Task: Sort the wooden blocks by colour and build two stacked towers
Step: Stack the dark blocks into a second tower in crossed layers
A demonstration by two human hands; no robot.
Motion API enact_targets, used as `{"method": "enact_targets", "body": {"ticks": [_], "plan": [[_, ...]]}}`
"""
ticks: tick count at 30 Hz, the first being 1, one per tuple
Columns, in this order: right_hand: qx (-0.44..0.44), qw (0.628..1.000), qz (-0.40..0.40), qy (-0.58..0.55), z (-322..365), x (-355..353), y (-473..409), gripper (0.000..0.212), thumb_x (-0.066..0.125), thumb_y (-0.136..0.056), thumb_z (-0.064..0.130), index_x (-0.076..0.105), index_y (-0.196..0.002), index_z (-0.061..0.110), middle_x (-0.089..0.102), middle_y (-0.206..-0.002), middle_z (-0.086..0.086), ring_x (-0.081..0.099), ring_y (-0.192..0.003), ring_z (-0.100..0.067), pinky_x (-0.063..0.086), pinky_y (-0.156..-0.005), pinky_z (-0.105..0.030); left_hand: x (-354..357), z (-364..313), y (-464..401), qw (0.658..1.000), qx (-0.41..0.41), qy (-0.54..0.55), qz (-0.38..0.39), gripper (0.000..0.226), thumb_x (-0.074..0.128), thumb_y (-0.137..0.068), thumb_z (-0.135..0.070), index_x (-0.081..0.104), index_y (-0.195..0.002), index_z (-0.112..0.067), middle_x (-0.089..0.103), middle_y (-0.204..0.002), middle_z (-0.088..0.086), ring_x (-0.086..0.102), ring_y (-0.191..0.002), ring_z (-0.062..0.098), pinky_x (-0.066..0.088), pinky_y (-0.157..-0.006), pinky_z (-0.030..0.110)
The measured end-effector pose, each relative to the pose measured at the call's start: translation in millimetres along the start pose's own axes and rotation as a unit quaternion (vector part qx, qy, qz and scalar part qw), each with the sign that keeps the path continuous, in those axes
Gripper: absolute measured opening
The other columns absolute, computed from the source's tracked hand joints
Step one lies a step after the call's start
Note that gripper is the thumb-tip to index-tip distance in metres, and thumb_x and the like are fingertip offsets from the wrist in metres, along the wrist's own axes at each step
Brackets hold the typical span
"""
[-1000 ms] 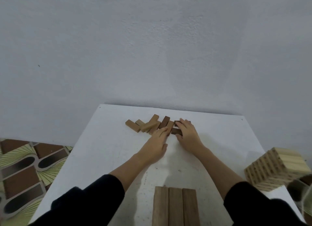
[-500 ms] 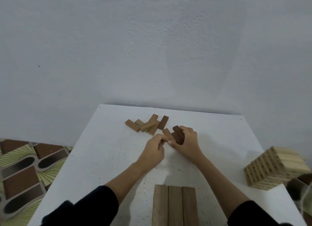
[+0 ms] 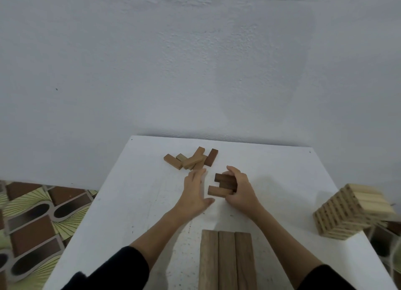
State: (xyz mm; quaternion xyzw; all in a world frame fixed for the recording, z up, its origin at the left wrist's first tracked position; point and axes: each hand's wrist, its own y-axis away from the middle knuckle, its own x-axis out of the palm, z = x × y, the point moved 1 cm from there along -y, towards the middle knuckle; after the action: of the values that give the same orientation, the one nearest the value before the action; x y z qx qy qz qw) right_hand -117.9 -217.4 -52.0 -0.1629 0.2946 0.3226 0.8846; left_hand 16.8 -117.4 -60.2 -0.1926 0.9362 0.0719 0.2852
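Observation:
My right hand (image 3: 240, 190) grips a small bundle of dark brown blocks (image 3: 224, 184) above the white table (image 3: 130, 203), their ends pointing left. My left hand (image 3: 195, 191) is just left of the bundle, fingers straight, holding nothing. A loose heap of tan and brown blocks (image 3: 191, 160) lies at the far middle of the table, a dark block (image 3: 211, 157) at its right end. Three brown blocks (image 3: 225, 259) lie side by side at the near edge, a flat layer.
A tall tower of pale wooden blocks (image 3: 351, 211) stands at the table's right edge, blurred. Patterned floor tiles (image 3: 32, 224) show to the left. A plain white wall rises behind the table.
My right hand gathered dark blocks from the heap and pulled them toward me, lifted off the table. My left hand let go of the blocks and opened beside them.

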Motion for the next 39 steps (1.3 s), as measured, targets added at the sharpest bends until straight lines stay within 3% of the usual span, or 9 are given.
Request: {"method": "enact_targets", "body": {"ticks": [2, 5, 8, 13, 20, 25, 34, 39], "plan": [[-0.016, 0.999, 0.028, -0.009, 1, 0, 6, 0.074, 0.056, -0.067, 0.001, 0.036, -0.138, 0.006, 0.052, -0.123, 0.000, 0.043, -0.119, -0.020, 0.038, -0.101, -0.028, 1, -2, 2, 1.000, 0.003, 0.006, 0.016, 0.089, 0.077, -0.076, -0.020, 0.022, -0.146, -0.021, 0.026, -0.140, -0.007, 0.030, -0.126, 0.015, 0.035, -0.105, 0.026], [-0.012, 1.000, 0.020, -0.006, 0, -2, 15, 0.079, 0.051, -0.065, 0.010, 0.030, -0.142, 0.007, 0.041, -0.139, -0.007, 0.034, -0.131, -0.020, 0.026, -0.105, -0.020, 0, -3, 5, 0.999, 0.003, 0.024, 0.031, 0.090, 0.078, -0.076, -0.016, 0.023, -0.146, -0.026, 0.039, -0.132, -0.010, 0.038, -0.108, 0.005, 0.037, -0.081, 0.002], [0.021, 0.999, -0.041, 0.010, -2, -4, 22, 0.078, 0.066, -0.075, 0.004, 0.028, -0.143, 0.007, 0.032, -0.145, -0.007, 0.023, -0.134, -0.022, 0.019, -0.102, -0.018, -3, -3, 5, 0.998, 0.000, 0.046, 0.037, 0.090, 0.078, -0.075, -0.013, 0.024, -0.147, -0.025, 0.043, -0.127, -0.016, 0.042, -0.102, 0.005, 0.039, -0.078, 0.002], [0.040, 0.996, -0.077, 0.003, -6, -1, 30, 0.082, 0.076, -0.071, 0.008, 0.032, -0.140, 0.012, 0.040, -0.138, -0.005, 0.033, -0.120, -0.021, 0.037, -0.096, -0.028, -7, -3, 1, 0.997, 0.013, 0.049, 0.050, 0.094, 0.079, -0.073, -0.008, 0.024, -0.147, -0.023, 0.045, -0.133, -0.012, 0.048, -0.097, 0.004, 0.039, -0.076, 0.003], [0.028, 0.995, -0.091, 0.008, -7, 1, 31, 0.077, 0.077, -0.072, 0.008, 0.037, -0.138, 0.013, 0.047, -0.128, -0.005, 0.044, -0.102, -0.012, 0.036, -0.086, -0.017, -3, 1, -5, 0.995, 0.009, 0.083, 0.056, 0.093, 0.081, -0.070, -0.002, 0.030, -0.146, -0.019, 0.050, -0.129, -0.011, 0.050, -0.089, 0.007, 0.043, -0.075, 0.011], [0.023, 0.995, -0.096, 0.014, -11, 1, 30, 0.075, 0.076, -0.069, 0.004, 0.041, -0.135, 0.011, 0.051, -0.124, -0.007, 0.047, -0.097, -0.009, 0.032, -0.076, 0.001, 2, 6, -5, 0.994, 0.011, 0.105, 0.036, 0.096, 0.084, -0.065, -0.004, 0.033, -0.145, -0.021, 0.054, -0.126, -0.010, 0.049, -0.089, 0.006, 0.042, -0.075, 0.012], [0.013, 0.995, -0.101, 0.014, -11, 1, 31, 0.068, 0.074, -0.072, 0.002, 0.044, -0.133, 0.008, 0.053, -0.124, -0.009, 0.049, -0.099, -0.011, 0.038, -0.087, -0.016, 5, 5, -4, 0.995, 0.017, 0.092, 0.021, 0.096, 0.086, -0.064, -0.009, 0.035, -0.144, -0.023, 0.054, -0.127, -0.012, 0.050, -0.089, 0.004, 0.041, -0.075, 0.009], [0.015, 0.994, -0.103, 0.018, -16, 2, 29, 0.065, 0.072, -0.072, 0.000, 0.046, -0.131, 0.008, 0.055, -0.121, -0.010, 0.050, -0.096, -0.009, 0.034, -0.079, -0.001, 6, 3, -3, 0.997, 0.016, 0.081, 0.015, 0.095, 0.086, -0.065, -0.012, 0.034, -0.144, -0.025, 0.053, -0.129, -0.014, 0.049, -0.093, 0.004, 0.039, -0.076, 0.006]]}}
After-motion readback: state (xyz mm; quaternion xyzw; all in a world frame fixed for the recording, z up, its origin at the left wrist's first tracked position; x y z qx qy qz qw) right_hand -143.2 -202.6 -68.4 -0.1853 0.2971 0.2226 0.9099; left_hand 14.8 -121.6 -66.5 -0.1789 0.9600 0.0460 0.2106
